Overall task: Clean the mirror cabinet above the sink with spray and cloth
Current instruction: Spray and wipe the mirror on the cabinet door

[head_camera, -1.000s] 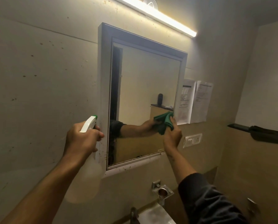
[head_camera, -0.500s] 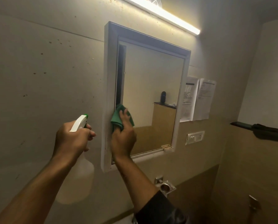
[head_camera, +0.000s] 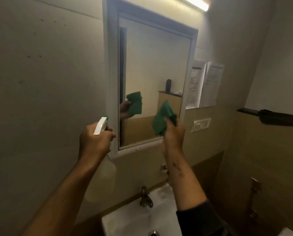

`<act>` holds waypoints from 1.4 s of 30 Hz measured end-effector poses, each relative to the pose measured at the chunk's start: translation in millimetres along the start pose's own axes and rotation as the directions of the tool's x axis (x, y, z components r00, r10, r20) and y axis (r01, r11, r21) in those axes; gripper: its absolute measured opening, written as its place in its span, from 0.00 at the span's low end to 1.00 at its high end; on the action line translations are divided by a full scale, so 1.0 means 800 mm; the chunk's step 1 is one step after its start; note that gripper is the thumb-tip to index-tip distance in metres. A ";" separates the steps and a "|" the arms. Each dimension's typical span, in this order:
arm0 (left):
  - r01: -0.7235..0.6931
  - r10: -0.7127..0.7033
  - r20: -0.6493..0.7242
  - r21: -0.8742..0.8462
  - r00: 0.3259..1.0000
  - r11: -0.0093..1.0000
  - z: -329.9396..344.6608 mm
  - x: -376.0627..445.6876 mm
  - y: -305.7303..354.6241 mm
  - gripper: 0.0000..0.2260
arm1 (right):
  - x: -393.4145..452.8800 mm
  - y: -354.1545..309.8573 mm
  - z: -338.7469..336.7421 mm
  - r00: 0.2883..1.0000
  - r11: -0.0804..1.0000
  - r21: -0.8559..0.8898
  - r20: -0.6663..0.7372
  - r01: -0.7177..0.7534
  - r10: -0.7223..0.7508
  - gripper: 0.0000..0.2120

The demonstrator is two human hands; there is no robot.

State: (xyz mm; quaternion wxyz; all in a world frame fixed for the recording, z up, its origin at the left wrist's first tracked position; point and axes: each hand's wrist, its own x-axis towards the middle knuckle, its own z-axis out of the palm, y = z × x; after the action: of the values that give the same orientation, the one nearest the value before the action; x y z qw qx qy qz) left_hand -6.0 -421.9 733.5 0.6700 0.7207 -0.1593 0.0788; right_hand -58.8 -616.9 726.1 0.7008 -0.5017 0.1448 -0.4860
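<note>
The green cloth (head_camera: pixel 162 119) is pinched in the right hand (head_camera: pixel 173 133), bunched above its fingers before the mirror cabinet (head_camera: pixel 111 82). The spray bottle (head_camera: pixel 100 178) is gripped by the left hand (head_camera: pixel 95 142), hanging below it.

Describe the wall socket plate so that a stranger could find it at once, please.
Start at the mirror cabinet above the sink. Right of its lower corner, under two papers, sits the socket plate. It alone is small, white and slanted.
</note>
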 end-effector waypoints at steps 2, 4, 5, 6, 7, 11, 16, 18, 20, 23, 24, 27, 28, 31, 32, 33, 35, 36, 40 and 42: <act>0.018 -0.018 0.001 -0.001 1.000 1.000 0.007 -0.007 -0.009 0.06 | 0.007 -0.003 -0.028 0.989 0.999 0.040 -0.143 -0.020 0.026 0.09; 0.027 -0.027 -0.013 0.000 1.000 1.000 0.014 -0.015 -0.019 0.05 | 0.012 -0.006 -0.052 0.967 0.997 0.080 -0.252 -0.019 0.038 0.09; 0.030 -0.030 -0.016 0.008 0.999 1.000 0.017 -0.020 -0.024 0.05 | 0.015 -0.009 -0.061 0.957 0.996 0.085 -0.287 -0.010 0.034 0.09; 0.036 -0.036 -0.013 0.014 0.999 0.999 0.021 -0.024 -0.030 0.06 | 0.017 -0.010 -0.069 0.949 0.996 0.090 -0.313 -0.002 0.030 0.10; 0.046 -0.046 -0.004 0.015 0.999 0.999 0.024 -0.027 -0.035 0.07 | 0.020 -0.011 -0.075 0.942 0.996 0.088 -0.334 0.005 0.025 0.10; 0.078 -0.078 0.045 -0.006 0.996 0.997 0.040 -0.033 -0.047 0.06 | 0.027 -0.008 -0.090 0.932 0.998 0.057 -0.363 0.014 0.007 0.11; 0.104 -0.110 0.140 0.047 0.984 0.993 0.058 -0.034 -0.051 0.03 | 0.026 0.003 -0.099 0.934 1.000 0.021 -0.356 -0.012 0.018 0.14; 0.080 -0.089 0.183 0.051 0.979 0.995 0.066 -0.033 -0.050 0.04 | 0.028 0.006 -0.100 0.935 1.000 0.019 -0.355 -0.016 0.022 0.14; 0.067 -0.074 0.209 0.037 0.975 0.997 0.075 -0.029 -0.048 0.05 | 0.031 0.008 -0.100 0.936 0.999 0.023 -0.351 -0.025 0.031 0.11; 0.065 -0.073 0.213 0.042 0.974 0.997 0.090 -0.024 -0.047 0.06 | 0.035 0.012 -0.100 0.939 1.000 0.010 -0.343 -0.025 0.027 0.10; 0.056 -0.067 0.203 0.057 0.977 0.997 0.095 -0.023 -0.046 0.05 | 0.038 0.014 -0.101 0.939 1.000 0.000 -0.342 -0.023 0.021 0.10; 0.061 -0.075 0.168 0.089 0.983 0.994 0.108 -0.019 -0.045 0.03 | 0.043 0.017 -0.105 0.937 0.999 -0.026 -0.350 -0.023 0.012 0.11; 0.060 -0.076 0.178 0.092 0.981 0.994 0.112 -0.018 -0.045 0.02 | 0.045 0.018 -0.107 0.935 0.999 -0.031 -0.356 -0.025 0.012 0.11; 0.037 -0.063 0.257 0.105 0.964 0.994 0.128 -0.016 -0.036 0.02 | 0.052 0.019 -0.114 0.927 0.999 -0.035 -0.376 -0.017 0.003 0.10; 0.041 -0.068 0.281 0.102 0.957 0.994 0.134 -0.016 -0.033 0.03 | 0.055 0.020 -0.118 0.924 0.999 -0.042 -0.382 -0.016 -0.001 0.11; 0.052 -0.078 0.299 0.095 0.951 0.994 0.141 -0.016 -0.030 0.03 | 0.056 0.021 -0.121 0.921 0.999 -0.049 -0.389 -0.016 -0.005 0.12; 0.073 -0.091 0.331 0.065 0.939 0.995 0.155 -0.014 -0.025 0.03 | 0.059 0.020 -0.127 0.915 0.997 -0.080 -0.403 -0.015 -0.018 0.15; 0.080 -0.094 0.347 0.054 0.933 0.995 0.162 -0.014 -0.023 0.03 | 0.060 0.020 -0.130 0.911 0.995 -0.100 -0.411 -0.017 -0.025 0.15; 0.112 -0.117 0.330 0.036 0.937 0.993 0.168 -0.011 -0.018 0.05 | 0.074 0.024 -0.136 0.908 0.985 -0.169 -0.415 -0.022 -0.051 0.13; 0.123 -0.126 0.330 0.029 0.936 0.992 0.160 -0.005 -0.021 0.05 | 0.091 0.033 -0.132 0.914 0.969 -0.245 -0.397 -0.020 -0.082 0.10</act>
State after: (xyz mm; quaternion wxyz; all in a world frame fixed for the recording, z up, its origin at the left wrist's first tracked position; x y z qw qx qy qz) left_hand -16.9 -547.4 704.6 0.6346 0.7350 -0.2234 -0.0851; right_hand -82.2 -735.6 676.2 0.5807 -0.4751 0.3370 -0.5687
